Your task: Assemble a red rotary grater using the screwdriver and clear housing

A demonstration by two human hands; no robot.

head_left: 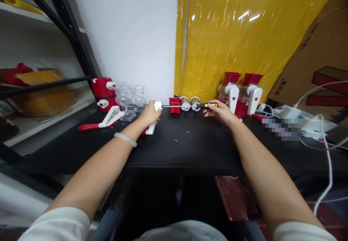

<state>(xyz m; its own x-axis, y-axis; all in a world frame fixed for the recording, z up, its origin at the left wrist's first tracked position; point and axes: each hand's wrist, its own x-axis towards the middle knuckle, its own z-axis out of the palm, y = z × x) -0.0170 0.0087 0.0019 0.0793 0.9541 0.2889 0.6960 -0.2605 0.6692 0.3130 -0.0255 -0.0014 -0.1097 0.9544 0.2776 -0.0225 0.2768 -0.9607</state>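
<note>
My left hand (pixel 149 114) is closed around a white crank handle (pixel 152 119) with a red grip end, held just above the black worktop (pixel 190 146) at centre frame. Its upper end, at the white hub (pixel 158 106), faces right. My right hand (pixel 221 112) is closed on the yellow-and-black grip of a screwdriver (pixel 190 105); the shaft runs level to the left and its tip meets the hub.

Step in hand, as I judge it: working a screw at the hub of the crank handle. The screw itself is too small to make out, so I cannot tell whether it is going in or coming out. The next move calls for the shaft to stay square to the hub, the left hand to brace the handle against turning, and the right hand to twist with steady push.

Behind the shaft stand a small red part (pixel 174 105) and two metal drums (pixel 190 103). Right of centre stand two assembled red-and-white grinders (pixel 241 94) before a yellow sheet (pixel 244 30). Left of centre lie clear bowls (pixel 130 97) and another loose crank (pixel 103 123). White cables (pixel 323 125) cross the right edge
</note>
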